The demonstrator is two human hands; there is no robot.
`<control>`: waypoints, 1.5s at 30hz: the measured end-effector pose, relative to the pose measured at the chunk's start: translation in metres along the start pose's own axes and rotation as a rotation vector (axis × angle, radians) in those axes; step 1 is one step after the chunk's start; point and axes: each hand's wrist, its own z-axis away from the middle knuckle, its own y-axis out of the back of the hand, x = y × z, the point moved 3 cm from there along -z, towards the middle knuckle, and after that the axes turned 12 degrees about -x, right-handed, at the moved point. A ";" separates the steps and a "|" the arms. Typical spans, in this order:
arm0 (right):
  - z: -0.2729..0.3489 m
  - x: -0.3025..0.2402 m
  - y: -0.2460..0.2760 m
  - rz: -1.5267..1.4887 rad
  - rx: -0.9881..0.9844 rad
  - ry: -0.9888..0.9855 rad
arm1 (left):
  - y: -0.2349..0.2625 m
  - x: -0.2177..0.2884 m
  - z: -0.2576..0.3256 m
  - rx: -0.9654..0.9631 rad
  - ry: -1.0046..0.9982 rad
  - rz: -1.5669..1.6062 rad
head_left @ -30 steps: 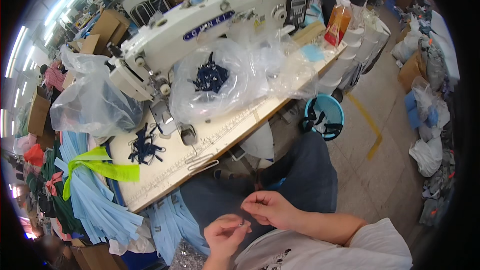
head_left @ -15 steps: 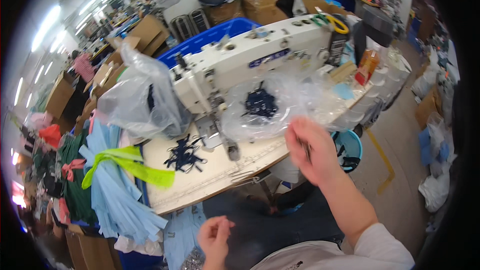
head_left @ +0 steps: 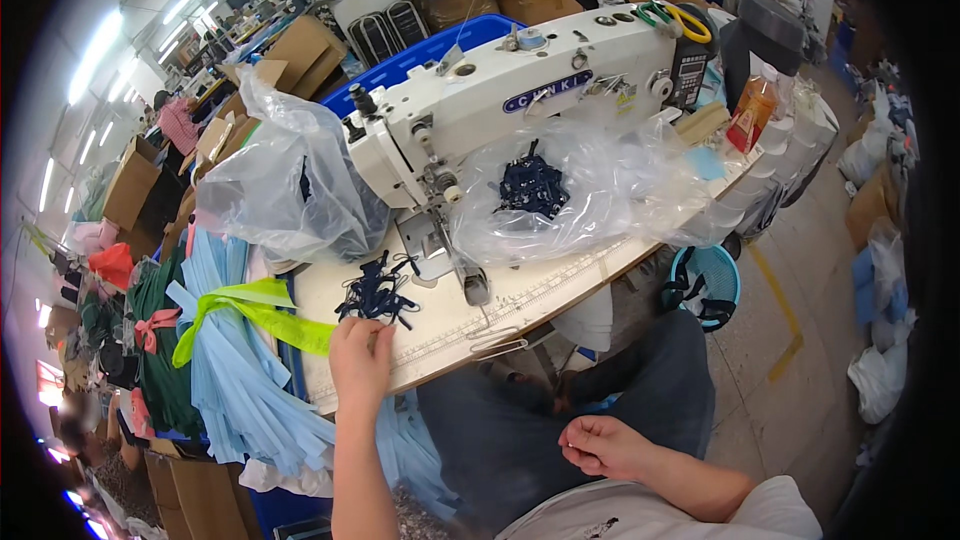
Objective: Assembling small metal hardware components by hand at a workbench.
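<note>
Beside a small pile of navy strap pieces on the sewing table, my left hand reaches in from the front edge. Its thumb and fingers are slightly apart at the near side of the pile, and nothing shows between them. My right hand is over my lap with its fingers curled into a pinch; whatever they hold is too small to make out. More navy pieces lie in an opened clear plastic bag right of the needle area. The white sewing machine stands behind both piles.
A second clear bag stands left of the machine. Light blue fabric strips and a lime-green strip hang over the table's left end. Scissors and an orange bottle stand at the right; a turquoise basket is below.
My left hand has moved from over my lap up to the navy pile. The right hand has come down from near the clear bag to my lap.
</note>
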 end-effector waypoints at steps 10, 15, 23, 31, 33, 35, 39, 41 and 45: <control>0.004 -0.009 -0.007 0.017 -0.061 0.034 | 0.023 0.003 -0.004 0.264 0.049 0.342; 0.010 -0.008 -0.004 -0.021 -0.120 0.054 | 0.037 0.000 -0.001 0.467 -0.069 0.611; 0.022 -0.021 -0.009 -0.136 -0.278 0.168 | 0.005 0.083 0.074 0.100 -0.173 1.602; 0.023 -0.018 -0.011 -0.088 -0.211 0.149 | -0.064 0.129 0.152 -0.351 0.334 1.774; 0.023 -0.016 -0.010 -0.089 -0.224 0.162 | -0.066 0.133 0.159 -0.356 0.308 1.722; 0.021 -0.013 -0.010 -0.068 -0.259 0.213 | -0.064 0.145 0.159 -0.363 0.282 1.671; 0.020 -0.012 -0.013 0.009 -0.220 0.220 | -0.060 0.152 0.160 -0.343 0.292 1.407; 0.023 -0.017 -0.021 0.126 -0.124 0.233 | -0.061 0.151 0.161 -0.349 0.250 1.277; 0.025 -0.021 -0.027 0.167 -0.121 0.248 | -0.057 0.156 0.159 -0.310 0.120 1.103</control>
